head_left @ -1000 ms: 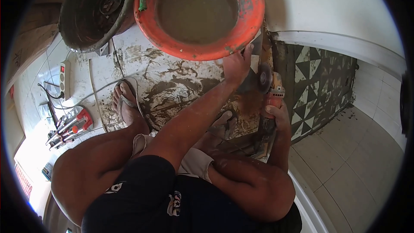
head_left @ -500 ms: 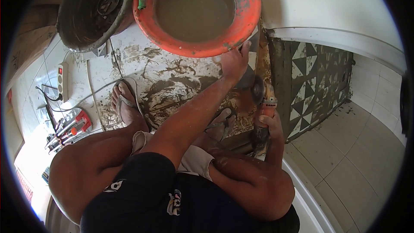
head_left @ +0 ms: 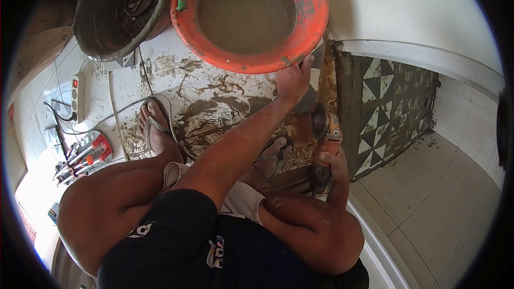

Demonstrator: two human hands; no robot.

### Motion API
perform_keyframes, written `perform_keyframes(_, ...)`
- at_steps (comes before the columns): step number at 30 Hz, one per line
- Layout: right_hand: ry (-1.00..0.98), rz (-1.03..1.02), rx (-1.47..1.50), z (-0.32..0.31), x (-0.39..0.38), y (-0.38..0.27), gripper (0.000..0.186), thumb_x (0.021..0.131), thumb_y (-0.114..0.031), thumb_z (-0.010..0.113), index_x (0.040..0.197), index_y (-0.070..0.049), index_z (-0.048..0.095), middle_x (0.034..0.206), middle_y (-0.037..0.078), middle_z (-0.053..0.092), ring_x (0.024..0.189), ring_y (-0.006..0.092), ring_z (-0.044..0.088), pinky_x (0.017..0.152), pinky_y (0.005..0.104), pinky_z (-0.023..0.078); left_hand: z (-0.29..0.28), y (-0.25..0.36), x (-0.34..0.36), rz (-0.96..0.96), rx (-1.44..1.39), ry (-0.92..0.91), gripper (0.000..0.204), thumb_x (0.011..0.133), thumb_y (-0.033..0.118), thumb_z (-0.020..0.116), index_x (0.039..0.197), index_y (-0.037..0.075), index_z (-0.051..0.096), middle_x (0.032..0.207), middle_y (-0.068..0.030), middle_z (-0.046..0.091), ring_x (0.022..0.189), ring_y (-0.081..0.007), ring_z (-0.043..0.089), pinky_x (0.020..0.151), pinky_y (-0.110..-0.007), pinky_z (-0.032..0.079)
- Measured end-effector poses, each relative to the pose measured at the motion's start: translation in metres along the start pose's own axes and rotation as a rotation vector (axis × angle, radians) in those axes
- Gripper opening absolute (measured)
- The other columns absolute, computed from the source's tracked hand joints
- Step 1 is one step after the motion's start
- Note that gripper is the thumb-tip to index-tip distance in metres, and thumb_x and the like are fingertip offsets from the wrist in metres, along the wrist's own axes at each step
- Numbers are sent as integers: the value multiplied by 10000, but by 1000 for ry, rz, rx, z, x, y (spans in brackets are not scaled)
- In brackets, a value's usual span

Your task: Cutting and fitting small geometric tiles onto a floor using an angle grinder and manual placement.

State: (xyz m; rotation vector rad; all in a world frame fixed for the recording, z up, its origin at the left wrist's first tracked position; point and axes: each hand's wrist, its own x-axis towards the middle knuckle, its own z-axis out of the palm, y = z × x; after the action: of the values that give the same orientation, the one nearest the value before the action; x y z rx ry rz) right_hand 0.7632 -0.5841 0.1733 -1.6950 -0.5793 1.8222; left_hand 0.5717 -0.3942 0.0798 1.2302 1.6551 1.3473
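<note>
My left hand (head_left: 293,81) is closed on a grey-and-white patterned tile piece (head_left: 316,77), just below the rim of an orange bucket (head_left: 241,67). The hand covers much of that piece, and its fingertips are partly hidden near the rim. My right hand (head_left: 336,164) wraps around the body of an orange-and-black angle grinder (head_left: 330,140). The grinder's round disc (head_left: 319,121) faces left, nearer to me than the tile piece and apparently apart from it. Murky grey-brown liquid (head_left: 246,13) fills the bucket, which has a green grip on its handle.
A dirty black bucket (head_left: 115,21) stands at the far left. Mud-smeared sheeting (head_left: 214,101) lies around my feet, crossed by a cable. A power strip (head_left: 78,99) and red-handled tool (head_left: 96,150) lie left. Patterned tiles (head_left: 383,109) and plain tiles (head_left: 412,192) lie right.
The grinder has come slightly toward me, away from the tile piece. More of the piece's white pattern shows beside my left hand. The whole view has shifted a little.
</note>
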Motion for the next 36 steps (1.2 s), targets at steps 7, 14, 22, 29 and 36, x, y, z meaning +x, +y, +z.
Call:
perform_keyframes(7, 11, 5, 6, 9, 7, -13, 339, 759, -162, 763, 1023, -16, 608, 820, 41, 624, 591, 85, 496, 539, 262, 397, 3, -4, 0, 7, 19, 24, 301, 972, 295, 651, 1102, 23, 660, 1019, -203, 676, 949, -432, 632, 801, -531, 475)
perform_keyframes(14, -21, 13, -83, 1, 19, -22, 466, 765, -231, 760, 1127, 4, 586, 888, 90, 667, 740, 175, 647, 693, 331, 537, 5, -4, -1, 11, 25, 40, 306, 966, 306, 661, 1093, 27, 667, 992, -203, 675, 915, -426, 636, 781, -528, 479)
perform_keyframes(22, -3, -15, -60, 4, 27, -25, 425, 785, -217, 745, 1119, -15, 574, 854, 61, 632, 691, 139, 604, 656, 309, 517, 7, -7, -4, 12, 93, 53, 303, 974, 324, 649, 1067, 36, 665, 956, -184, 681, 867, -415, 646, 732, -519, 490)
perform_keyframes(29, 14, -44, -14, 12, 34, -33, 352, 795, -144, 740, 1082, -26, 574, 822, 9, 581, 626, 87, 523, 578, 264, 435, 7, -8, -3, 35, 118, 64, 328, 979, 336, 642, 1093, 29, 662, 977, -195, 678, 887, -425, 644, 744, -527, 486)
perform_keyframes(36, 88, -88, -21, 19, 47, -43, 388, 788, -152, 764, 1105, -19, 583, 835, 34, 617, 656, 120, 584, 626, 297, 499, 5, -3, -3, 45, 90, 80, 336, 976, 332, 650, 1117, 27, 654, 1016, -204, 677, 915, -435, 636, 775, -528, 482)
